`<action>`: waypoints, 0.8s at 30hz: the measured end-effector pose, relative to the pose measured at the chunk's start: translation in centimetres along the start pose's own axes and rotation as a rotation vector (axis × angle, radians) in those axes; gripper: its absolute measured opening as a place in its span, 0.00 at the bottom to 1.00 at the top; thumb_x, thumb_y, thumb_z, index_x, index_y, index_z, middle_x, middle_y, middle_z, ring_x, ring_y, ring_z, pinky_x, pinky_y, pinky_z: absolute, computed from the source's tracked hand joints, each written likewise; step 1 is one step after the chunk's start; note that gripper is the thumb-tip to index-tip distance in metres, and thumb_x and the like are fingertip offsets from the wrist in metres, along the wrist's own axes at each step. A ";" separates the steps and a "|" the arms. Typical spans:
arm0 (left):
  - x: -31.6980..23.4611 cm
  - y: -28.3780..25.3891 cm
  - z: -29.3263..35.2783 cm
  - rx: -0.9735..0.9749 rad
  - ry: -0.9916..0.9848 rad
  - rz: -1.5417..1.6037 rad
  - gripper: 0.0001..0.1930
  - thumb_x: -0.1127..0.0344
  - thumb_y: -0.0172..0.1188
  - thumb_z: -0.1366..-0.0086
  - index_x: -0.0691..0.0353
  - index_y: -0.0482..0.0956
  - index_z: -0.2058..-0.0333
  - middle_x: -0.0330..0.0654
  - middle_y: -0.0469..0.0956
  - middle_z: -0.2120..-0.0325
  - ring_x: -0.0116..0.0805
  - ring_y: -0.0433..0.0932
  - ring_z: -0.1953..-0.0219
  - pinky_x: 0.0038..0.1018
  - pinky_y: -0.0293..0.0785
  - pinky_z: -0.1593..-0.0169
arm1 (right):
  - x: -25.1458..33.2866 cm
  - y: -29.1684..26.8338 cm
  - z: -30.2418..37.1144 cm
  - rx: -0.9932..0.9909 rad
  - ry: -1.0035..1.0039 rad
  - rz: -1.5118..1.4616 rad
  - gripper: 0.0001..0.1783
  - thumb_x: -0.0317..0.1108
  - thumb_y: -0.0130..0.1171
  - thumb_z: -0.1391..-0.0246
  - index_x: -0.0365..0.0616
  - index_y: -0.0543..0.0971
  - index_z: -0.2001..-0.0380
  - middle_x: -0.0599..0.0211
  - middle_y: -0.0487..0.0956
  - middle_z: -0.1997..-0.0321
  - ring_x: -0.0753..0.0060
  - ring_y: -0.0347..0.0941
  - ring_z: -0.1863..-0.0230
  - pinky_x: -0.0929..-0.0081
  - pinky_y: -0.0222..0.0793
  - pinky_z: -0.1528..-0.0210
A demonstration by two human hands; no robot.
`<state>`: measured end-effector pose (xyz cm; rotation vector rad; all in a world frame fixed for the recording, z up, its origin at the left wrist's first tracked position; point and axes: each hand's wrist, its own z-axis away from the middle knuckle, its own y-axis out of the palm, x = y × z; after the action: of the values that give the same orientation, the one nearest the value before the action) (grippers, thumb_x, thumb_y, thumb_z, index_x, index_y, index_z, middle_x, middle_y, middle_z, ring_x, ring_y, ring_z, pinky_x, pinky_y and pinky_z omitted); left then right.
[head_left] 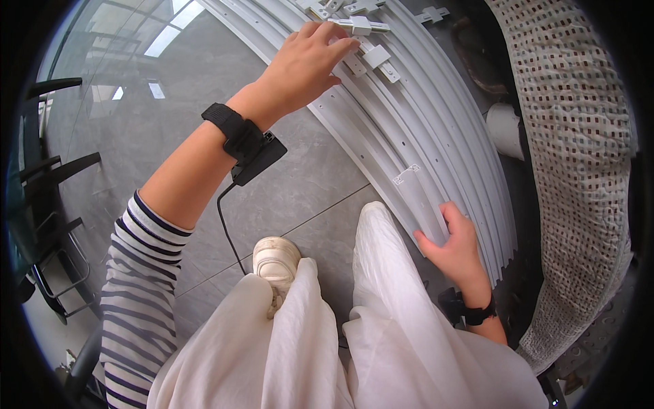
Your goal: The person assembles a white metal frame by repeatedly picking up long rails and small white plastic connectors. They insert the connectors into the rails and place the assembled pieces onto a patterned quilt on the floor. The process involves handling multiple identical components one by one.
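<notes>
Several long white track rails [402, 143] lie side by side in a bundle on the right. At their far end are white track connectors [376, 57], some straight and some with several arms. My left hand [306, 65] is over the rails beside these connectors. Its fingers are bent and the thumb stands apart from them; whether the fingertips touch a connector is partly hidden. Low on the near side of the bundle, my right hand [458, 249] grips a white rail [426, 204] between thumb and fingers. That rail's cut end shows a thin profile outline.
Right of the rails hangs a beige woven cover [572, 136], with a white cylinder [504, 131] beside it. Grey floor tiles [300, 163] lie under the rails. Dark chairs [58, 170] stand at the left. A black cable [223, 218] runs down from my left wrist device [255, 160].
</notes>
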<state>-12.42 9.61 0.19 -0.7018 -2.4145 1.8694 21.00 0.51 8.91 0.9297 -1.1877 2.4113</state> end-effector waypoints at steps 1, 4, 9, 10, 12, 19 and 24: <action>0.3 0.1 0.1 0.046 0.011 -0.031 0.23 0.68 0.69 0.45 0.50 0.75 0.50 0.38 0.71 0.49 0.43 0.68 0.45 0.37 0.68 0.42 | 0.0 0.2 0.0 -0.003 -0.004 -0.017 0.18 0.30 0.68 0.59 0.37 0.71 0.66 0.53 0.77 0.72 0.57 0.76 0.71 0.68 0.72 0.66; 0.8 -0.2 0.4 0.175 0.004 -0.062 0.25 0.68 0.69 0.46 0.49 0.75 0.49 0.36 0.71 0.50 0.43 0.68 0.45 0.36 0.66 0.40 | 0.0 0.3 0.2 -0.005 -0.043 -0.014 0.18 0.30 0.68 0.59 0.38 0.71 0.67 0.54 0.76 0.72 0.56 0.76 0.72 0.67 0.71 0.67; -1.3 -2.8 1.5 0.100 -0.024 0.303 0.19 0.66 0.64 0.39 0.54 0.75 0.48 0.39 0.72 0.51 0.38 0.75 0.54 0.30 0.73 0.50 | 0.0 0.4 0.6 -0.026 -0.083 0.004 0.17 0.30 0.68 0.59 0.39 0.71 0.67 0.55 0.76 0.73 0.55 0.75 0.73 0.67 0.71 0.68; -2.2 -3.4 1.9 0.125 -0.087 0.474 0.18 0.65 0.63 0.37 0.55 0.75 0.48 0.40 0.72 0.51 0.37 0.76 0.56 0.28 0.74 0.53 | 0.1 0.4 0.8 -0.030 -0.075 0.006 0.17 0.30 0.68 0.59 0.39 0.71 0.67 0.55 0.76 0.74 0.55 0.75 0.73 0.67 0.71 0.68; -3.8 -4.2 2.8 0.197 -0.229 0.711 0.17 0.61 0.59 0.32 0.60 0.74 0.48 0.40 0.79 0.61 0.26 0.75 0.69 0.21 0.73 0.65 | 0.2 0.4 0.7 -0.028 -0.073 0.000 0.17 0.30 0.68 0.59 0.39 0.71 0.67 0.55 0.76 0.74 0.55 0.76 0.73 0.67 0.71 0.68; -5.5 -7.3 3.5 0.657 -0.448 1.152 0.18 0.59 0.64 0.35 0.62 0.77 0.52 0.34 0.82 0.71 0.18 0.72 0.73 0.17 0.69 0.69 | 1.1 0.8 0.3 0.037 -0.067 -0.011 0.16 0.30 0.67 0.58 0.39 0.72 0.67 0.55 0.77 0.73 0.54 0.77 0.72 0.67 0.72 0.67; -5.7 -7.6 3.0 0.732 -0.353 1.090 0.17 0.59 0.68 0.39 0.64 0.79 0.57 0.37 0.82 0.66 0.22 0.76 0.66 0.20 0.73 0.62 | 1.3 1.2 0.3 0.058 -0.074 -0.004 0.17 0.31 0.68 0.58 0.38 0.72 0.67 0.53 0.77 0.72 0.52 0.78 0.70 0.66 0.72 0.67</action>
<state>-10.72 3.46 7.80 -1.9052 -1.1704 3.1358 19.52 -0.43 9.20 1.0467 -1.1455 2.4391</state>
